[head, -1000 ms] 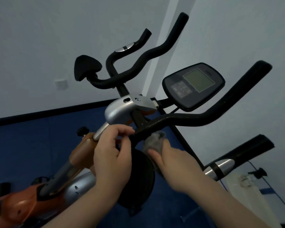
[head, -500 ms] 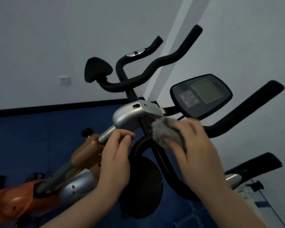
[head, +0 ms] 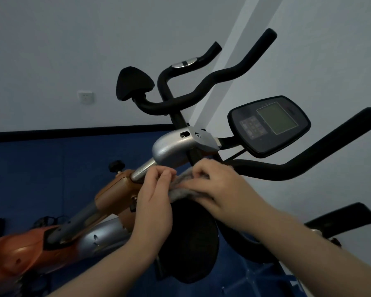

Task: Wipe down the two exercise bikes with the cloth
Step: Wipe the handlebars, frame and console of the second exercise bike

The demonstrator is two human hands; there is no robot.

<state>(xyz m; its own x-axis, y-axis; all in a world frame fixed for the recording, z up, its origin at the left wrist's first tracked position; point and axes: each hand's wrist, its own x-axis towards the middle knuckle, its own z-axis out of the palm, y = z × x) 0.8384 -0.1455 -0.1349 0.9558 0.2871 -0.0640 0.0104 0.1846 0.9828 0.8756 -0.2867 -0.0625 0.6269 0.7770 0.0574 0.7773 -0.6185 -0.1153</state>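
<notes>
Two hands at work on one exercise bike [head: 171, 146], orange frame, silver stem housing. Cloth [head: 181, 187]: grey, bunched, held between both hands just below the housing, above the black saddle [head: 191, 239]. Right hand [head: 214, 187]: fingers curled, grasping cloth. Left hand [head: 156, 196]: fingertips pinching the cloth's edge. Risk: cloth slipping free mid-regrip; console [head: 270, 125] knocked by a careless swipe.

Both bare forearms reach up from the bottom edge and meet near the middle. The left hand [head: 153, 202] shows its back, fingers curled at the top, thumb alongside. The right hand [head: 216, 185] lies just beside it, knuckles up, fingers bent and pinching the grey cloth [head: 180, 190].
</notes>
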